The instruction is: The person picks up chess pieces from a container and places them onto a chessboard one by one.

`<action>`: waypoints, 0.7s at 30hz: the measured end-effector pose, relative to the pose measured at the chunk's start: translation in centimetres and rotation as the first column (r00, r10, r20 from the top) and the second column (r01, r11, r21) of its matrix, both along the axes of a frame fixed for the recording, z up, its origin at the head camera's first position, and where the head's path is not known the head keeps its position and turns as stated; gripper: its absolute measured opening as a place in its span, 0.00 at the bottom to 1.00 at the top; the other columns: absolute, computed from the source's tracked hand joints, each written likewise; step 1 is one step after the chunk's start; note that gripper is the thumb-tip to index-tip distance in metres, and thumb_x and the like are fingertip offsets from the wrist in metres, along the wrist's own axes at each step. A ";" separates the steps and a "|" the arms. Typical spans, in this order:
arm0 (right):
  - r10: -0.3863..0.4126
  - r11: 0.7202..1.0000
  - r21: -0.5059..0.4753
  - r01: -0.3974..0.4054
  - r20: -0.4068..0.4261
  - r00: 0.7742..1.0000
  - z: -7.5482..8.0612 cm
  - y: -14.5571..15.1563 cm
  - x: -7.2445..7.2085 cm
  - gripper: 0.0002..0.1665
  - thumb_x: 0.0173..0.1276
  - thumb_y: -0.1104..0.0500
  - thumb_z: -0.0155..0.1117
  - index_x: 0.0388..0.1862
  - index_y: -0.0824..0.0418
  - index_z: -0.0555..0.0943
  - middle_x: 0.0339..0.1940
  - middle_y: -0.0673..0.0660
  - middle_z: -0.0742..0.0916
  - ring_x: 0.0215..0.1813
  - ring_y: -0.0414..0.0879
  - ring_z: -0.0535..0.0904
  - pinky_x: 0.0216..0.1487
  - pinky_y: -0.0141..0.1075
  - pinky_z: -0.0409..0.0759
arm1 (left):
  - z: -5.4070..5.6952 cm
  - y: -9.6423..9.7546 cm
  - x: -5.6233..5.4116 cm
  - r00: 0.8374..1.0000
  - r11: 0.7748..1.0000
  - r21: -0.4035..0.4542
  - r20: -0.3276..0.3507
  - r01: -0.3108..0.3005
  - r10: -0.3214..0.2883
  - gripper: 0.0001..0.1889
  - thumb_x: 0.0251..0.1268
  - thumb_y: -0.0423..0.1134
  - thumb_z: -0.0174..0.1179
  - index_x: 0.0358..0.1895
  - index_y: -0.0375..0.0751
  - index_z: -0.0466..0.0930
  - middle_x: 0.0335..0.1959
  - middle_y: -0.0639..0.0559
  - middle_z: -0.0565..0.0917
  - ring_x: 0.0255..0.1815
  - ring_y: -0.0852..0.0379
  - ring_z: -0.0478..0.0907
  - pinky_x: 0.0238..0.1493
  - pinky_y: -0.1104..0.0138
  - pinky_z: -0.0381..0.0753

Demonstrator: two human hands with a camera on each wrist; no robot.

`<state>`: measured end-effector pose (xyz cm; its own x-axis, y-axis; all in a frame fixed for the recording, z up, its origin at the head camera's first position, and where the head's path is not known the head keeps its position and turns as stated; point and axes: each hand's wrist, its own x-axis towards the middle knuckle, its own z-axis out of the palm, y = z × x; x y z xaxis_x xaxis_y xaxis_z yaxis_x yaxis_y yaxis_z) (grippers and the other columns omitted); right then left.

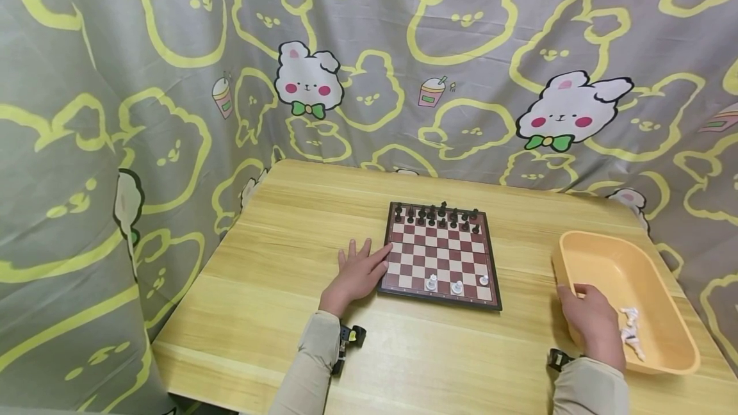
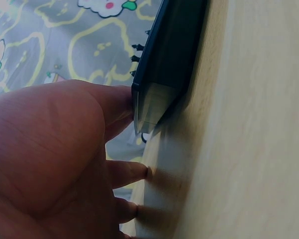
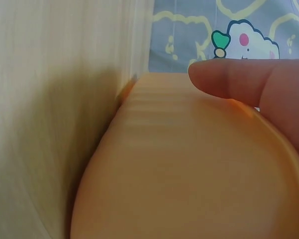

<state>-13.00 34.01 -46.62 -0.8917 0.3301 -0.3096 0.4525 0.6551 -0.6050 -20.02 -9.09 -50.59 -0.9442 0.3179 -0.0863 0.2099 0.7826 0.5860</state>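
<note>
A chessboard [image 1: 432,255] lies on the table, with several black chess pieces [image 1: 442,223] in two rows along its far side. Three white chess pieces [image 1: 431,282] stand along its near side. My left hand [image 1: 359,274] is spread at the board's left edge, thumb and index finger touching it. In the left wrist view, the other fingertips [image 2: 139,172] come down at the tabletop. On the right, my right hand [image 1: 594,322] holds the left rim of an orange plastic bin [image 1: 625,245], thumb on the outer wall. White chess pieces [image 1: 631,332] lie in the bin, partly hidden by that hand.
The wooden table [image 1: 277,261] reaches back to a grey curtain [image 1: 369,50] with rabbit prints, which also hangs along the left and right sides. A strip of tabletop separates the board from the bin.
</note>
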 end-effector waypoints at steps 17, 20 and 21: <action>-0.048 0.999 -0.021 0.048 -0.038 0.998 0.0 0.1 0.1 0.54 0.79 0.29 0.32 0.73 0.77 0.64 0.72 0.83 0.66 0.70 0.79 0.63 0.67 0.66 0.65 | 0.0 0.0 0.1 1.000 1.000 -0.003 -0.004 0.002 -0.002 0.26 0.86 0.52 0.41 0.81 0.60 0.63 0.83 0.33 0.52 0.82 0.24 0.33 0.76 0.32 0.29; -0.064 0.997 -0.039 0.062 -0.039 0.997 0.1 0.1 0.2 0.52 0.81 0.31 0.28 0.74 0.77 0.63 0.72 0.82 0.66 0.71 0.79 0.62 0.67 0.66 0.65 | 0.1 0.0 0.1 1.000 1.000 -0.003 -0.004 0.002 -0.002 0.26 0.86 0.52 0.41 0.81 0.60 0.63 0.83 0.33 0.51 0.82 0.24 0.33 0.76 0.32 0.28; -0.066 0.997 -0.042 0.064 -0.043 0.997 0.2 0.1 0.2 0.51 0.81 0.33 0.27 0.74 0.77 0.63 0.72 0.82 0.66 0.71 0.79 0.62 0.67 0.66 0.65 | 0.1 0.0 0.1 1.000 1.000 -0.003 -0.004 0.003 -0.003 0.26 0.86 0.52 0.41 0.81 0.60 0.63 0.83 0.33 0.51 0.82 0.24 0.33 0.76 0.32 0.28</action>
<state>-12.83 34.10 -46.46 -0.8820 0.3756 -0.2845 0.4654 0.5997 -0.6510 -19.95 -9.11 -50.54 -0.9437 0.3201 -0.0830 0.2145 0.7836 0.5831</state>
